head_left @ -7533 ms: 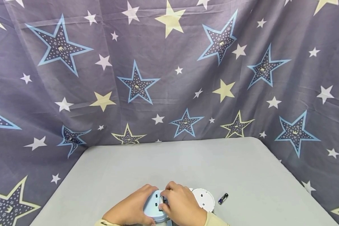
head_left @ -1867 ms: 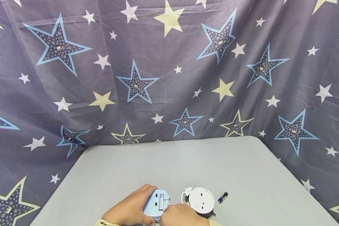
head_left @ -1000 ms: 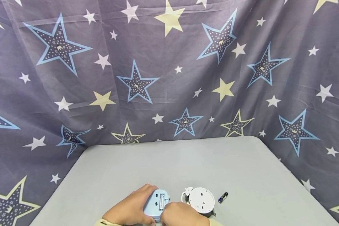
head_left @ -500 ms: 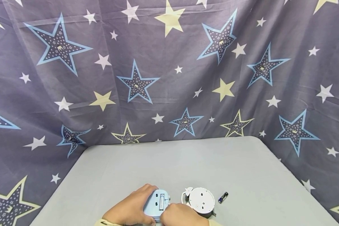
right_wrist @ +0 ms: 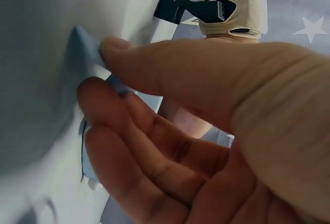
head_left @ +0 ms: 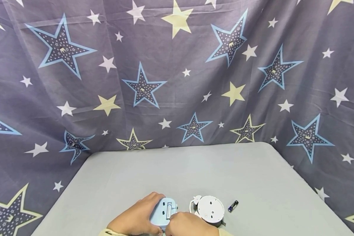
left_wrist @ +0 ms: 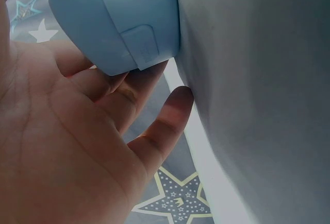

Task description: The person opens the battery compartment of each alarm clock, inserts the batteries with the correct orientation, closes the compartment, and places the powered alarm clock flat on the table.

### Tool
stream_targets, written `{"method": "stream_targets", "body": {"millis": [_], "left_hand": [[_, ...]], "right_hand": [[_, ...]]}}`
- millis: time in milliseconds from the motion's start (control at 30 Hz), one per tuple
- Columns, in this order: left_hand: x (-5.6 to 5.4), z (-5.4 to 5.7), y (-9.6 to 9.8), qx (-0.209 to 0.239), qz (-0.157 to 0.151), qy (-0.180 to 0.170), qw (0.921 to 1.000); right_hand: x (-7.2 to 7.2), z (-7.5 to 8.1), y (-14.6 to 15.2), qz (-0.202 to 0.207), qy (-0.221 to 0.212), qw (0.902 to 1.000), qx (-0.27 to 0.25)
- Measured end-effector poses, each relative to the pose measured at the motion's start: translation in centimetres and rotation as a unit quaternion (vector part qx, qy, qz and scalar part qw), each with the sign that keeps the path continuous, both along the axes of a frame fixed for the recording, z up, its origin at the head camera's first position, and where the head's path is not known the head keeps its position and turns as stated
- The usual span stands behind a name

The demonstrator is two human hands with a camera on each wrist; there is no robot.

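Observation:
My left hand (head_left: 135, 214) grips a light blue alarm clock (head_left: 157, 216) by its left side, fingers at the far edge and thumb at the near one. The clock's back faces up, with two small black knobs and an uncovered slot where a silvery battery (head_left: 169, 210) lies. In the left wrist view, the clock's smooth side (left_wrist: 139, 18) rests against the fingers. My right hand (head_left: 190, 224) is at the clock's near right corner. Its thumb and forefinger pinch a thin light blue battery cover (right_wrist: 85, 46), seen in the right wrist view and partly hidden by the fingertips.
Right of the hands, a white twin-bell alarm clock (head_left: 210, 208) lies face down on the grey table (head_left: 177, 173). Further right lies a dark blue battery (head_left: 233, 206). A star-patterned curtain (head_left: 177, 65) hangs behind and along both sides.
Several seconds ago my right hand was over the slot with the battery; since then it has moved down to the clock's near right corner. Over the last second almost nothing has moved.

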State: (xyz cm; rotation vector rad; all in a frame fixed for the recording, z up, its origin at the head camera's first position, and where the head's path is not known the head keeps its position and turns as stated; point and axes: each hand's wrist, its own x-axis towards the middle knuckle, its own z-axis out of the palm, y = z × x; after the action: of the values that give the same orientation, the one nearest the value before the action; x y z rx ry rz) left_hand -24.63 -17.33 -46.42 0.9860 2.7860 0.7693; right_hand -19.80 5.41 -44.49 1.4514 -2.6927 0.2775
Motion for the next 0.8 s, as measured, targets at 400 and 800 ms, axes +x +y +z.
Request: {"method": "stream_targets", "body": {"millis": [400,800], "left_hand": [[-0.1,0.1,0.0,-0.004,0.006,-0.014,0.9999],[-0.1,0.1,0.0,-0.01,0.004,-0.014,0.9998]], "right_hand": [[-0.2,0.7,0.1,0.028,-0.005,0.9996,0.005],[-0.7,1.3,0.4,0.059,0.003,0.9978,-0.028]]}}
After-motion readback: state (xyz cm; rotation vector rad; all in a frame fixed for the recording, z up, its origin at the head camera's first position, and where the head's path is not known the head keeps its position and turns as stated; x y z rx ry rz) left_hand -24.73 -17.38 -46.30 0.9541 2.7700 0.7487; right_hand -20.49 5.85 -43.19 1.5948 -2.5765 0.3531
